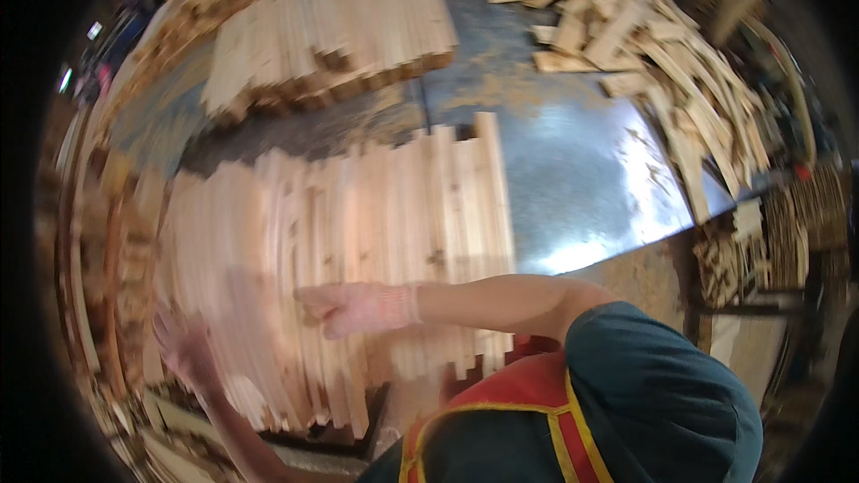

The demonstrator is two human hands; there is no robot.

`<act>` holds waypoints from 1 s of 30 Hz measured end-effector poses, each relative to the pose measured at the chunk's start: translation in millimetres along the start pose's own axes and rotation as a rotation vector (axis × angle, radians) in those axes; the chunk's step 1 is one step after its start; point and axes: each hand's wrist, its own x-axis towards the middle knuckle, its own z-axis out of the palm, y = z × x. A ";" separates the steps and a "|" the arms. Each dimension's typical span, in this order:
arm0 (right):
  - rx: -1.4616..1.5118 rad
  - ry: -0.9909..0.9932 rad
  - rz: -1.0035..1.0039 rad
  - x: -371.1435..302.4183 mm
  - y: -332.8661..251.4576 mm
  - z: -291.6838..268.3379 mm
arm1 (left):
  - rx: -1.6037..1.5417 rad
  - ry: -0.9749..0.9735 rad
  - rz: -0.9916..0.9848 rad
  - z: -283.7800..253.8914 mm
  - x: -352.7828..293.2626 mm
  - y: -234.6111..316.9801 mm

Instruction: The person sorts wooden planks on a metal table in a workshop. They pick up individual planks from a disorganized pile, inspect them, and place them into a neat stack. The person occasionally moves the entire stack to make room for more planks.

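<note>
Head view, left hand point(185, 349) spread, right hand point(358, 309) (grip unclear) over slats point(385, 215), offcuts point(617, 31) beyond

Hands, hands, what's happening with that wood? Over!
Gloved right hand over the pale wooden strips. Left hand beside their left edge. Nothing visibly blocking.

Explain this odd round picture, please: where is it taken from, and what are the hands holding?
No robot here: a camera on a person's head looks down, and its fisheye lens bends straight edges. The gloved right hand is over a broad row of wooden strips; the left hand, looking open, is by the row's left edge. Blur hides whether the right one grips anything. Farther off on the shiny grey tabletop are a second stack of strips and, rightward, a pile of loose wood.
</note>
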 end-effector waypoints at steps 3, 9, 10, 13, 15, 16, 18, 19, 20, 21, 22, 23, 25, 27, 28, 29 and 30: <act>0.263 0.169 -0.201 -108.3 17.7 -51.8 | 0.033 0.130 0.443 -53.7 -99.7 75.1; -0.249 1.209 -0.103 -360.1 122.4 -256.2 | -0.509 -0.073 0.821 -68.3 -274.1 328.5; -0.492 1.296 0.199 -406.0 89.8 -281.2 | -0.429 -0.257 0.720 -78.6 -294.5 365.6; -0.895 1.702 0.332 -548.4 119.6 -390.1 | -0.278 -0.463 0.584 -89.3 -317.1 463.6; -1.136 1.738 0.621 -638.6 112.3 -429.9 | -0.199 -0.442 0.539 -87.5 -325.1 512.8; -1.104 1.608 0.756 -670.6 107.9 -439.6 | -0.137 -0.414 0.518 -83.0 -318.2 518.0; -0.997 1.626 0.789 -696.6 127.0 -446.2 | 0.036 -0.383 0.429 -61.4 -303.4 520.2; -0.989 1.594 0.806 -696.3 126.9 -449.3 | 0.087 -0.442 0.404 -59.9 -296.3 524.7; -0.977 1.581 0.685 -687.0 137.8 -447.4 | 0.147 -0.502 0.360 -60.3 -293.1 516.8; -0.960 1.549 0.546 -662.9 137.8 -438.6 | 0.174 -0.442 0.356 -60.0 -293.0 507.6; -0.783 1.499 0.471 -647.7 134.3 -421.2 | 0.173 -0.311 0.441 -45.6 -298.6 516.5; -0.599 1.420 0.408 -624.0 123.5 -394.1 | 0.169 -0.208 0.520 -35.8 -305.1 527.7; -0.346 1.328 0.131 -585.0 142.3 -353.1 | -0.158 -0.427 0.537 -69.6 -294.7 600.7; -0.161 1.219 0.026 -523.3 158.6 -312.5 | -0.601 -0.729 0.433 -105.7 -291.7 667.0; -0.055 0.968 -0.020 -494.9 144.1 -287.1 | -0.822 -0.898 0.186 -103.1 -301.1 691.6; 0.049 0.733 -0.054 -475.6 131.8 -268.5 | -0.988 -0.927 0.078 -101.6 -300.1 708.6; -0.093 0.690 -0.013 -465.9 132.7 -262.0 | -0.919 -0.932 0.012 -96.9 -296.4 710.6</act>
